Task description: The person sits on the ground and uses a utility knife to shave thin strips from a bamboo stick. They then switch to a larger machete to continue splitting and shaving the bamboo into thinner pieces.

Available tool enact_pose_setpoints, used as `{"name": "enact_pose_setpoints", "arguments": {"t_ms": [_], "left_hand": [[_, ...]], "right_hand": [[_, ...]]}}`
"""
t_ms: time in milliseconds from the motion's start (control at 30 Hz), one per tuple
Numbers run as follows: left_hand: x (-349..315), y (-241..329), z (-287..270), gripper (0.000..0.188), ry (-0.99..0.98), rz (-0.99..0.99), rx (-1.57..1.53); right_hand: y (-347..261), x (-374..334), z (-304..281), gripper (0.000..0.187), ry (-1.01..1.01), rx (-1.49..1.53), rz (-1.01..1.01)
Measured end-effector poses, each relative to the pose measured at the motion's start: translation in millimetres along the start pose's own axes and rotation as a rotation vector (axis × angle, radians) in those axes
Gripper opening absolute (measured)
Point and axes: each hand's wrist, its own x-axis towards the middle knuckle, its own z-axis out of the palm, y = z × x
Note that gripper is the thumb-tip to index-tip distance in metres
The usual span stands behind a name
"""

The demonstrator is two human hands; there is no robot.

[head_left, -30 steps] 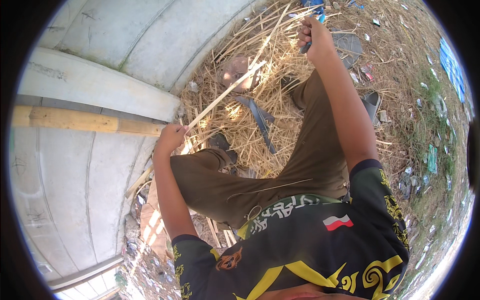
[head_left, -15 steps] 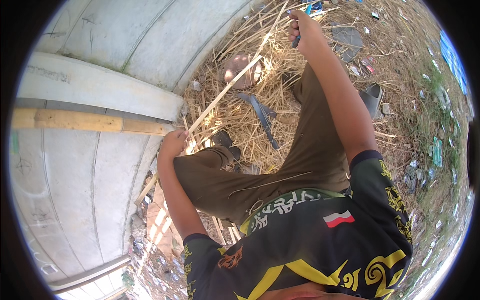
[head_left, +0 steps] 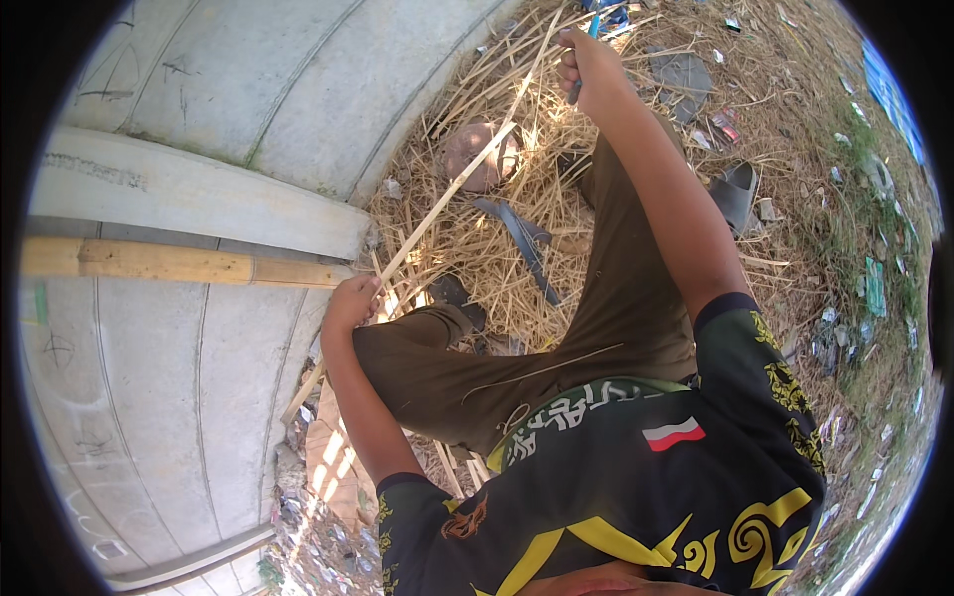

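Note:
My left hand [head_left: 352, 301] is closed round the lower end of a long, pale bamboo strip [head_left: 449, 191], beside my bent left knee. The strip slants up and to the right, with a thinner sliver running on from it toward the top edge. Beyond my right knee, my right hand [head_left: 593, 72] is wrapped round a slim tool [head_left: 594, 26] with a blue end and a dark end; its working part is hard to make out. That fist is close to the sliver's far end. A round, brownish stone-like lump [head_left: 480, 157] lies just past the strip.
A concrete panel wall [head_left: 149, 368] rises on the left, with a bamboo pole [head_left: 169, 261] along it. Thin shavings [head_left: 566, 253] cover the ground between my legs, around a dark, flat, bent piece [head_left: 522, 238]. A grey sandal [head_left: 735, 196] is at right, near scattered litter.
The view has shifted slightly. My right hand sits a little lower and further left, still gripping the tool. My left hand keeps its hold on the bamboo strip.

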Motion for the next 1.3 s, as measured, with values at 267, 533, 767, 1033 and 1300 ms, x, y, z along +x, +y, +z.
{"name": "enact_pose_setpoints", "arguments": {"t_ms": [267, 533, 767, 1033, 1300], "left_hand": [[-13.3, 10.2, -3.0, 0.03, -0.009, -0.012, -0.042], [-47.6, 1.3, 18.0, 0.034, 0.282, 0.107, 0.272], [-110.9, 19.3, 28.5, 0.031, 0.36, 0.015, 0.29], [-115.1, 6.4, 11.9, 0.031, 0.177, -0.064, -0.05], [-108.3, 8.2, 13.8, 0.032, 0.181, -0.107, -0.021]], "right_hand": [[-0.6, -2.7, 0.0, 0.022, -0.025, -0.021, 0.008], [1.4, 1.7, -2.3, 0.014, -0.003, 0.014, -0.011], [9.7, 22.6, -15.6, 0.024, -0.01, 0.003, -0.005], [6.9, 21.8, -7.9, 0.019, 0.009, -0.065, 0.118], [6.4, 24.9, -13.1, 0.015, 0.039, -0.044, 0.047]]}}
